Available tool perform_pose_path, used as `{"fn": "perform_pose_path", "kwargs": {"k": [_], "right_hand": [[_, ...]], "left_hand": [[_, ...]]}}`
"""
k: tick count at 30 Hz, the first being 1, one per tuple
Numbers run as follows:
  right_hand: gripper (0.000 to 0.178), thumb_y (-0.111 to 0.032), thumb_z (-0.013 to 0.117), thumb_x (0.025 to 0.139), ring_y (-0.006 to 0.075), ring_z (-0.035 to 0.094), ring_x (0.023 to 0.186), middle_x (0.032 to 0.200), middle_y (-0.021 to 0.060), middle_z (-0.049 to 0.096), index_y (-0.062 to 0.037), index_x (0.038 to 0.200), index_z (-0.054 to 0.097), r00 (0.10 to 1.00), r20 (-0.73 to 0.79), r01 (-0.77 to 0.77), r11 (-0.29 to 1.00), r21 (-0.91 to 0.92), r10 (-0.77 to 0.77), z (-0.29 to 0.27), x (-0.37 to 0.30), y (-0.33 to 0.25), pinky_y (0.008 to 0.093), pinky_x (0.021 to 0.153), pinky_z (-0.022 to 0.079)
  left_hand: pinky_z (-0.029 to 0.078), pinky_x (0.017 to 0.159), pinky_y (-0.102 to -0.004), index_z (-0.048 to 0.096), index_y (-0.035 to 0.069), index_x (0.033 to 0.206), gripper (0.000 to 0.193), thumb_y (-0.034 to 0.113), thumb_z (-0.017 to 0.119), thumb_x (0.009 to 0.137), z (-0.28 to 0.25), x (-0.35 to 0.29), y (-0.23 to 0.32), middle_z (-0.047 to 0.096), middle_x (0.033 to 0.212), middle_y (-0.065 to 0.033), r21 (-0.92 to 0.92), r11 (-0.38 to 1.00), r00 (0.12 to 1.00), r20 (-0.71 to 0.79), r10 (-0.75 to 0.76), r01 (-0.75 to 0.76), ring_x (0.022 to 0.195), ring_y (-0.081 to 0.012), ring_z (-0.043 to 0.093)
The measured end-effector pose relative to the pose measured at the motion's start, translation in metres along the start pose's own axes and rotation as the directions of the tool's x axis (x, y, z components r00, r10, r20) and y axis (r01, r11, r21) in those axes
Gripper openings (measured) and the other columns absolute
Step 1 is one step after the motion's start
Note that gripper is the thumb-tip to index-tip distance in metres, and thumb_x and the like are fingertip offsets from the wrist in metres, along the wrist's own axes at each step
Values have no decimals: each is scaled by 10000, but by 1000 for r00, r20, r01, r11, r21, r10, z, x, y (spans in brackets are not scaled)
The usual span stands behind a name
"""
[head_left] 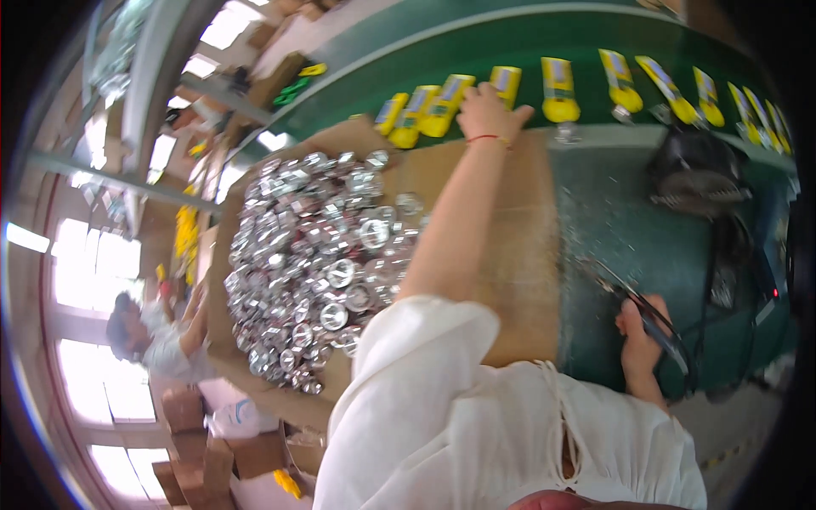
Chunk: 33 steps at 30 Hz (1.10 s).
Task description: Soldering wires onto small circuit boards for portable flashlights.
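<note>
My left hand [486, 116], with a red band at the wrist, reaches to the far green conveyor belt [586, 36]. Its thumb is spread from the fingers, and it covers the lower part of a yellow card [506, 81]. Another yellow card [447, 105] lies just left of the fingers. At the right, my right hand [643, 333] is closed around a dark-handled tool [659, 327] with a long, thin metal tip; whether it is scissors or pliers I cannot tell. The tip points far left over the green worktop [612, 221].
A cardboard box [219, 314] of shiny silver round pieces [297, 255] stands left of my arm, beside a cardboard sheet [523, 280]. Several yellow cards line the belt. A black device [701, 170] sits at the right. Another person [157, 336] works at far left.
</note>
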State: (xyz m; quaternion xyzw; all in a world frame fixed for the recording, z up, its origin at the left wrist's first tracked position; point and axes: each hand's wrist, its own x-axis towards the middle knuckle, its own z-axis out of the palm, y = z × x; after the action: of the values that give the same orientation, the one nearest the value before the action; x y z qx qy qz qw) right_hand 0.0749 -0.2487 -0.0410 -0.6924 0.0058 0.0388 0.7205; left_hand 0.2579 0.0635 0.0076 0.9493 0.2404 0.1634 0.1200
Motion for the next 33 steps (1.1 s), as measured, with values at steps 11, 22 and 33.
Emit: {"fn": "perform_pose_path", "kwargs": {"k": [11,22,33], "right_hand": [[155,-153,595,836,77,497,571,649,25,532,-14,869,535,998,62,18,1000,-19,-16,-1,4,2,192,511,377],[149,-153,598,840,61,483,560,640,15,528,-14,861,547,996,59,72,996,-45,-69,-3,-2,7,183,500,361],[141,-107,642,806,72,520,545,639,43,569,-2,851,560,992,86,90,996,3,-89,9,-20,-14,186,496,406]], "left_hand": [[486,660,-401,647,82,815,439,498,634,673,-57,-107,-23,626,773,-103,151,954,952,204,227,-259,766,-259,627],[420,377,-324,507,97,933,536,585,598,728,-118,-298,-94,563,566,-82,372,928,970,231,-74,-18,467,-228,579],[429,816,-388,480,45,1117,534,160,749,670,-98,-283,-108,484,1047,-176,-291,926,968,3,250,-239,952,-332,500]]}}
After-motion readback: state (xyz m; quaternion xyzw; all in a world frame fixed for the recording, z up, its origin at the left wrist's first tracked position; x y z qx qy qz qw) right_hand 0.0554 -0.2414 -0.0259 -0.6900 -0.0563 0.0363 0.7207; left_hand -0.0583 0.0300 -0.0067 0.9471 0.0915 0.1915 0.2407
